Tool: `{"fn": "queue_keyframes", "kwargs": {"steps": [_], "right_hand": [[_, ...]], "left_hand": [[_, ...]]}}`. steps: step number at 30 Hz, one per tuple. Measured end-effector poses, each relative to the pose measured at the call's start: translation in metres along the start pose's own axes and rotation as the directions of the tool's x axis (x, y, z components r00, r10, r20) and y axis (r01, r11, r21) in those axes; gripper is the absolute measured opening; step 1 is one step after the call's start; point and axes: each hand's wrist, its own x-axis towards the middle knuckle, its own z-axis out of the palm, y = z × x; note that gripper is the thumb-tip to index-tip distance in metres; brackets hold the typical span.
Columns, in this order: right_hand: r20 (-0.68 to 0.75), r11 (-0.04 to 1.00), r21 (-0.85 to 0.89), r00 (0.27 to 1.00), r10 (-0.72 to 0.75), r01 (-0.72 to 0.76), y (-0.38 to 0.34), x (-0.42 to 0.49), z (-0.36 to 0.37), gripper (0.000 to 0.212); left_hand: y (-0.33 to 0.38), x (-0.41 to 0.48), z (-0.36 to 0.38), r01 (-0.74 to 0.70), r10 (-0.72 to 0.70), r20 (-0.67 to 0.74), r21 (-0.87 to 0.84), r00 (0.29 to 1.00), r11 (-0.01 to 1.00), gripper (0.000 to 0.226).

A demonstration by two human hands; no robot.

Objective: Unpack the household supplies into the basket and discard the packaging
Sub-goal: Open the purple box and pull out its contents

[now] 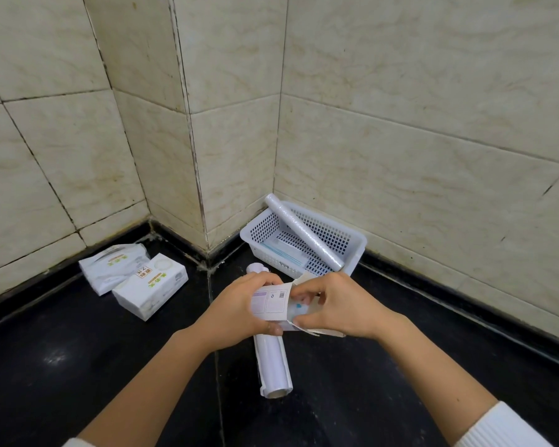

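Observation:
My left hand (pixel 236 309) grips a small white cardboard box (pixel 273 301) with printed labels. My right hand (pixel 333 306) holds the box's open end, where the flaps stick out and a plastic-wrapped item shows inside. Both hands hover over a white roll in a cutter holder (pixel 271 362) lying on the black floor. A white perforated basket (pixel 304 243) stands in the wall corner. A long wrapped roll (pixel 304 233) leans across the basket, and a flat packet with blue stripes (pixel 281 253) lies at its bottom.
Two white tissue packs (pixel 133 274) lie on the black floor at the left, near the wall. Beige tiled walls with a jutting corner (pixel 200 156) close off the back. Dark floor stretches in front of me.

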Motion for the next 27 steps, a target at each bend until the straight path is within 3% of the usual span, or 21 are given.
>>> {"fn": "queue_keyframes", "kwargs": {"steps": [5,12,15,18,22,25,27], "right_hand": [[-0.107,0.983,-0.173,0.991,-0.081,0.061,-0.001,0.001,0.004,0.02],[-0.207,0.982,0.178,0.973,0.104,-0.067,0.01,-0.007,-0.007,0.02],[-0.106,0.951,0.274,0.978,0.179,-0.144,0.019,-0.014,-0.019,0.019],[0.054,0.936,0.289,0.979,0.195,-0.203,0.02,-0.018,-0.022,0.015],[0.014,0.943,0.266,0.979,0.203,-0.199,0.019,-0.017,-0.021,0.027],[0.102,0.897,0.364,0.968,0.23,-0.251,0.018,-0.016,-0.019,0.043],[0.087,0.891,0.357,0.959,0.268,-0.281,0.02,-0.018,-0.018,0.049]], "left_hand": [[0.007,0.002,0.0,-0.001,0.001,0.005,-0.038,1.0,0.999,0.063],[0.001,0.0,-0.006,0.025,-0.022,-0.041,0.085,0.999,0.996,0.061],[-0.001,-0.005,-0.01,0.051,-0.029,-0.111,0.196,0.993,0.979,0.064],[0.008,-0.004,-0.008,0.006,0.058,-0.16,0.373,0.985,0.928,0.064],[0.023,0.002,0.0,-0.028,0.14,-0.167,0.539,0.976,0.842,0.061],[0.031,0.007,0.007,-0.067,0.216,-0.172,0.614,0.961,0.786,0.057],[0.036,0.011,0.013,-0.091,0.248,-0.16,0.639,0.955,0.764,0.057]]}}
